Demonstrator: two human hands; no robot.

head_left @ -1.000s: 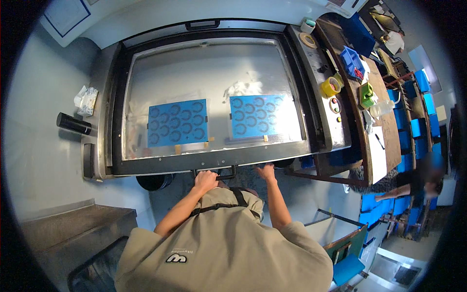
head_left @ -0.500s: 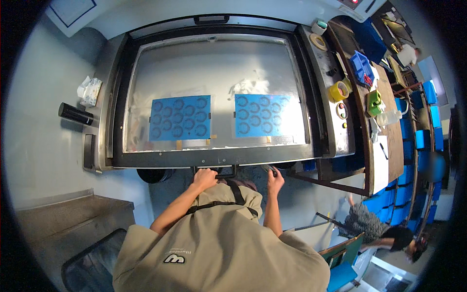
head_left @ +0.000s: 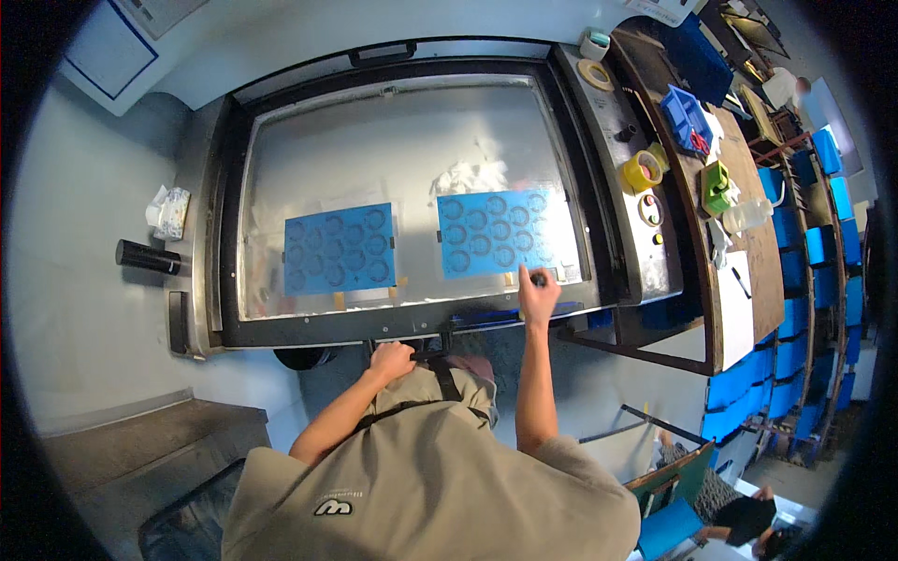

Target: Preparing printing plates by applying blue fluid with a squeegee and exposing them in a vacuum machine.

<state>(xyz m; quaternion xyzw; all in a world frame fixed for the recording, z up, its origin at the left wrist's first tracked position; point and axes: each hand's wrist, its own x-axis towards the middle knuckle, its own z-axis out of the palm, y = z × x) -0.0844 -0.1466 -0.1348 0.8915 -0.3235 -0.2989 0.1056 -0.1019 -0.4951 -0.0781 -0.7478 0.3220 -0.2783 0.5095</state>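
My left hand is closed on the black handle at the front of a large framed glass-like panel. My right hand is raised over the panel's front edge, closed around a small object whose dark end shows above the fist; its kind is unclear. Just beyond that hand lies a blue sheet printed with dark rings. A similar blue sheet lies to its left. Tan tape pieces are at the sheets' lower edges. A blue strip shows along the front edge.
On the right ledge are a tape roll, a yellow tape roll and buttons. The side table carries a blue bin, a green holder, a clear bottle and paper with a pen. A tissue pack stands left.
My right hand has risen from below the front edge to over the panel, near the right sheet. My left hand stays on the handle. The whole view has tilted slightly.
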